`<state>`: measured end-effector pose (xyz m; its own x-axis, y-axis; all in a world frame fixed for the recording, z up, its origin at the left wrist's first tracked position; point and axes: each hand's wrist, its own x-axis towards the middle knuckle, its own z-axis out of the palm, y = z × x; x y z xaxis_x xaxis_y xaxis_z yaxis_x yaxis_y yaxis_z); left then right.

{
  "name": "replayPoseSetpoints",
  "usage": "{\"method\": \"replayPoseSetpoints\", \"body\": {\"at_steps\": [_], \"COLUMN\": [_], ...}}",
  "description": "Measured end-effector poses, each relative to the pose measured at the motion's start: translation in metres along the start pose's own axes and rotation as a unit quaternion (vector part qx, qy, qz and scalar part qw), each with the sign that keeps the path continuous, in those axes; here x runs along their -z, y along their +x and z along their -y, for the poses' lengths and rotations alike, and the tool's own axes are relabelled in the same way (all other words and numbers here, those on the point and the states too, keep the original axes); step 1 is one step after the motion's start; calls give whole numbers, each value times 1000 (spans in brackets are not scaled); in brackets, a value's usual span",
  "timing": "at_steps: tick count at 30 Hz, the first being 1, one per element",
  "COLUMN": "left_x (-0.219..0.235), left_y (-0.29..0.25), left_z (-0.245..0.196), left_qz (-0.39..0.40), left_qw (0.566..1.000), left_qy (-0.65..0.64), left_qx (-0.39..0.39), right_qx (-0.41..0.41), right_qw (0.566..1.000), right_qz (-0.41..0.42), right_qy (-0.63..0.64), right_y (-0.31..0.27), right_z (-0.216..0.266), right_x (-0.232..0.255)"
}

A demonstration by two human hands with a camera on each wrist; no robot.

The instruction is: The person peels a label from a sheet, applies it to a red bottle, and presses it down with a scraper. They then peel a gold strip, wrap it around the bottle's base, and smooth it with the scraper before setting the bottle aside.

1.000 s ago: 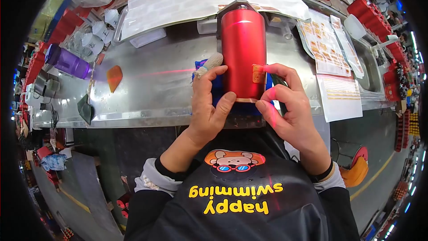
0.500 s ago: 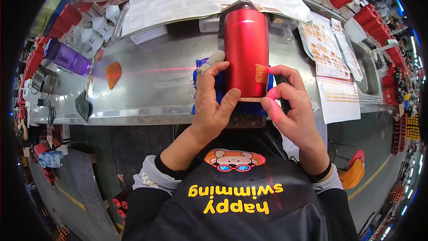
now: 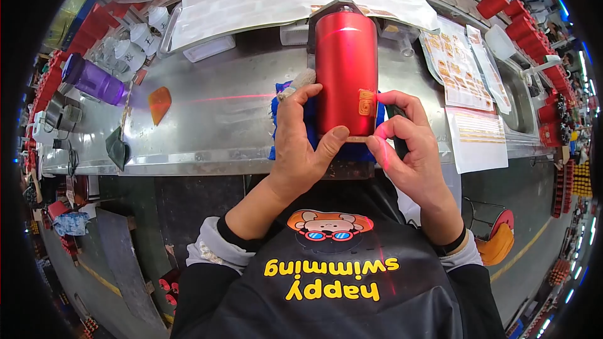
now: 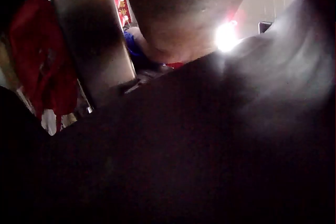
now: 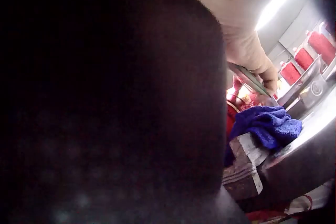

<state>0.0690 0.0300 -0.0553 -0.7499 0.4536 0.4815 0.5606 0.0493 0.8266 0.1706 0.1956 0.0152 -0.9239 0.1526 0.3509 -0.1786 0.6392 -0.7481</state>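
Note:
A red metal cylinder (image 3: 345,69) lies on a dark holder at the bench front in the head view. A small gold decal (image 3: 366,102) sits low on its right side. My left hand (image 3: 295,132) grips its left side, the thumb across the lower rim; one finger wears a whitish cover. My right hand (image 3: 408,135) has its index fingertip at the decal's right edge and its thumb by the lower rim's corner. A dark green flat scraper (image 5: 251,79) is held in its curled fingers. Beneath the cylinder bunches a blue cloth (image 5: 268,127). The left wrist view is mostly dark.
On the steel bench (image 3: 220,125) are an orange flat scraper (image 3: 159,105), another dark green piece (image 3: 117,149) and a purple bottle (image 3: 94,80). Decal sheets (image 3: 458,69) lie at right near a sink (image 3: 520,103). White patterned paper (image 3: 251,9) spans the back; red cups line the rear.
The left thumb has slid rightward along the cylinder's lower rim. The right fingers stay close beside the decal. Red cups at the back have shifted along their row.

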Motion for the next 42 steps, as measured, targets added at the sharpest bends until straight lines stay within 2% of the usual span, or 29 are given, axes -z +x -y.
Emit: {"method": "replayPoseSetpoints", "body": {"at_steps": [6, 9, 12, 15, 18, 21, 24, 25, 28, 31, 34, 42], "left_x": [-1, 12, 16, 19, 25, 29, 23, 19, 13, 10, 8, 7], "left_y": [-1, -1, -1, 3, 11, 13, 8, 7, 5, 5, 4, 4], "left_z": [5, 2, 5, 7, -5, -5, 3, 3, -1, 3, 4, 4], "left_qz": [1, 59, 68, 50, 72, 104, 99, 74, 63, 49, 41, 32], "left_qw": [999, 997, 980, 951, 946, 987, 994, 996, 997, 998, 996, 999], "left_qy": [-35, -44, 163, 264, 268, 68, -46, -25, -33, -30, -74, -25], "left_qx": [14, -39, -96, -155, -167, -102, -25, -38, -7, -14, -14, -21], "right_qx": [7, 11, -11, 14, 51, 45, 53, 49, 42, 47, 52, 31], "right_qw": [1000, 1000, 1000, 1000, 998, 999, 999, 999, 999, 999, 999, 999], "right_qz": [1, 2, 4, 12, 16, 12, 4, 4, 1, -2, 1, 5], "right_qy": [-9, -12, 1, -2, -25, -10, -12, -9, -3, -4, -6, -9], "right_y": [0, 0, 1, 4, 9, 11, 10, 10, 7, 6, 7, 2], "right_z": [-2, -1, 2, 7, 11, 17, 13, 12, 10, 9, 12, 2], "right_x": [0, 1, 0, 3, 6, 7, 7, 8, 10, 12, 12, 11]}}
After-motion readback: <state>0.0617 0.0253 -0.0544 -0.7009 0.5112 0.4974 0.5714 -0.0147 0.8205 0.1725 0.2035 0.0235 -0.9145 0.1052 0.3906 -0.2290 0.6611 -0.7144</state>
